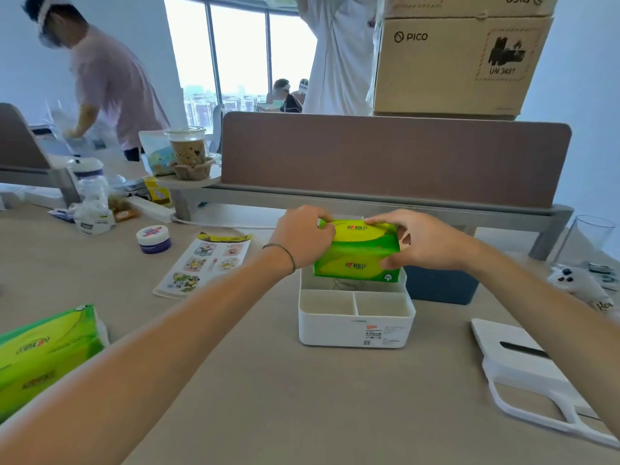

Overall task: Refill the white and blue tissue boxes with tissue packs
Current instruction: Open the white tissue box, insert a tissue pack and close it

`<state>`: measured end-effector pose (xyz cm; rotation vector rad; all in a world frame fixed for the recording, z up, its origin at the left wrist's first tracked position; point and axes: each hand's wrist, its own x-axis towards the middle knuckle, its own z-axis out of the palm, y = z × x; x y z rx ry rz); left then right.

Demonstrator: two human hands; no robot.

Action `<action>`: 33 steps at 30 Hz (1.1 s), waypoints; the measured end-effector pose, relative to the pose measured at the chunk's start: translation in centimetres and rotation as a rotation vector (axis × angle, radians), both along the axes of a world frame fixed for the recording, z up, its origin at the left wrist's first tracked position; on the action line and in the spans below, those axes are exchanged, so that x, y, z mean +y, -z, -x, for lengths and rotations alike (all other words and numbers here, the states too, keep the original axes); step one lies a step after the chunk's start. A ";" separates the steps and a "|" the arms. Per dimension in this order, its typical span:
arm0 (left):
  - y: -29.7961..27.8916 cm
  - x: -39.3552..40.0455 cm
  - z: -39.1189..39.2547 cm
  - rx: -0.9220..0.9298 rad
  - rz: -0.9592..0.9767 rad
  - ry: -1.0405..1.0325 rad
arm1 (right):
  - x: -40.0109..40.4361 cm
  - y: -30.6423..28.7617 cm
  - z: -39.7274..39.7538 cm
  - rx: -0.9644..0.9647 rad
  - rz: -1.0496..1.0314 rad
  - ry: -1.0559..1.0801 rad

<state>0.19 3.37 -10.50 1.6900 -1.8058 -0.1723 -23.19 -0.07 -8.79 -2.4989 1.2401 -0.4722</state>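
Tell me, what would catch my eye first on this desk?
Most striking is the bright green tissue pack, held by the left hand and the right hand just over the open white tissue box at the desk's middle. Another green pack lies at the near left, and the white lid rests at the right.

The room is bright. Daylight comes in through the big window (pixel 240 58) at the back, and the glass looks washed out and almost white. The desk (pixel 268 397) is lit evenly, with only soft, faint shadows. The picture is a bit fuzzy all over. The person (pixel 104 85) on the far side looks blurry. Straight lines bend near the edges, and things there look stretched.
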 end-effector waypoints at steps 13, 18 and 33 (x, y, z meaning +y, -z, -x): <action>1.6 -0.5 0.5 -0.147 -0.149 -0.055 | -1.3 4.2 -0.5 0.124 0.055 -0.003; 1.5 -0.5 0.6 -0.216 -0.183 -0.079 | -1.2 4.8 -0.1 0.089 0.054 0.044; 0.8 3.6 11.7 -0.332 0.099 0.215 | 6.0 3.8 7.9 -0.047 0.190 0.175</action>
